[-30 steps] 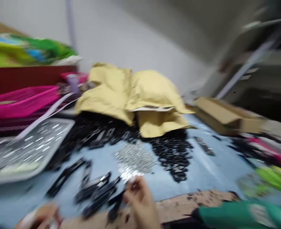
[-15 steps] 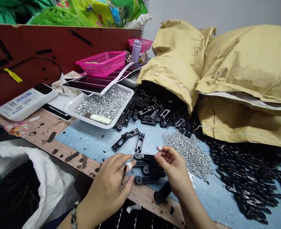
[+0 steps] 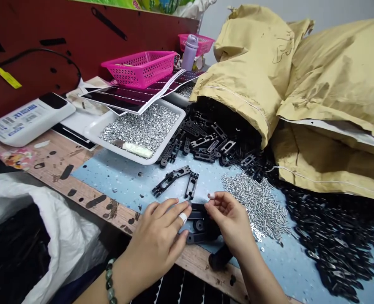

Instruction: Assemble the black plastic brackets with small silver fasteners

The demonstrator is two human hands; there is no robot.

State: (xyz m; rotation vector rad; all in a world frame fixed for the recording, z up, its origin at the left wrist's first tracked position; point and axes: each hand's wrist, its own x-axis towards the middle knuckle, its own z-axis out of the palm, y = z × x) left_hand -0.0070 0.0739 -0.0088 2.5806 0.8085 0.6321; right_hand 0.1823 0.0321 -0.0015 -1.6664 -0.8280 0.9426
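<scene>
My left hand [image 3: 161, 232] is stretched over the near table edge, its fingertips on the left end of a black plastic bar [image 3: 198, 207]. White tape wraps one finger. My right hand [image 3: 229, 217] is closed in a pinch at that bar's right end; its fingertips hide the end. Below the bar, more black plastic parts [image 3: 195, 237] with round holes sit close together. A black cylinder [image 3: 220, 258] juts out by my right wrist. Just beyond my hands lie two slotted black links [image 3: 191, 185] [image 3: 170, 179].
Small metal pins [image 3: 256, 202] are heaped right of my hands, beside a pile of black parts [image 3: 332, 240]. A white tray [image 3: 131, 158] holds metal nuts. Paper sacks [image 3: 247, 71], a pink basket [image 3: 142, 69] and a scale [image 3: 28, 120] stand behind. A white sack [image 3: 69, 236] hangs at left.
My left fingers have come down onto the bar's left end, and the small dark piece near the thumb is out of sight. My right hand keeps its pinch. The view has tilted down slightly.
</scene>
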